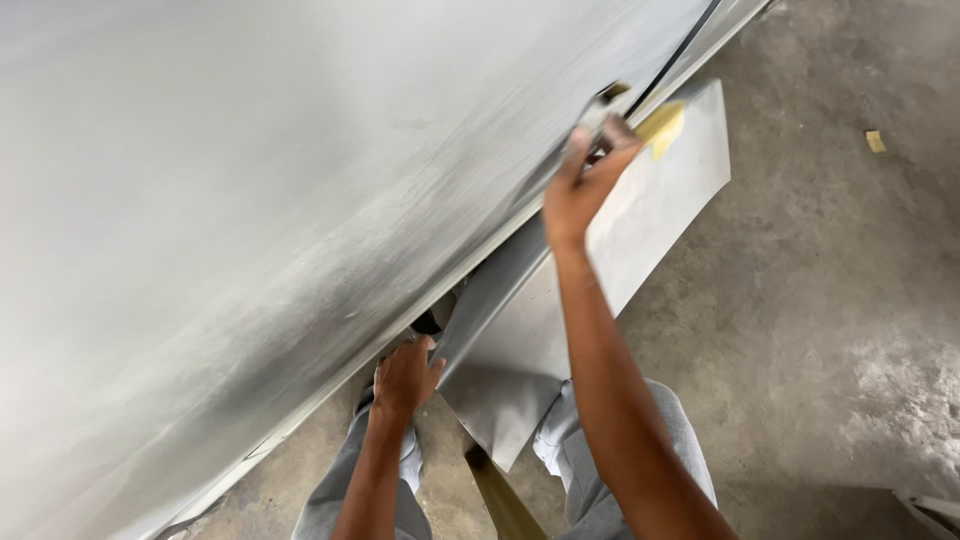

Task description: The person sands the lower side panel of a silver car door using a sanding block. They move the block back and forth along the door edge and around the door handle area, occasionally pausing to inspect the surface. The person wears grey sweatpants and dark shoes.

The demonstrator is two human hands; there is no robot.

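right hand (pixel 585 185), at 1 o'clock, is pressing a yellow sanding block (pixel 662 128) with closed fingers against the large grey primed body panel (pixel 250 200); left hand (pixel 405 380), at 6 o'clock, is gripping a smaller grey sheet-metal panel (pixel 560 320).

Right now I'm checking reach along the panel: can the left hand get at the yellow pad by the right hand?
Probably not: the left hand rests low under the grey panel's edge, and the yellow pad sits beyond the right hand.
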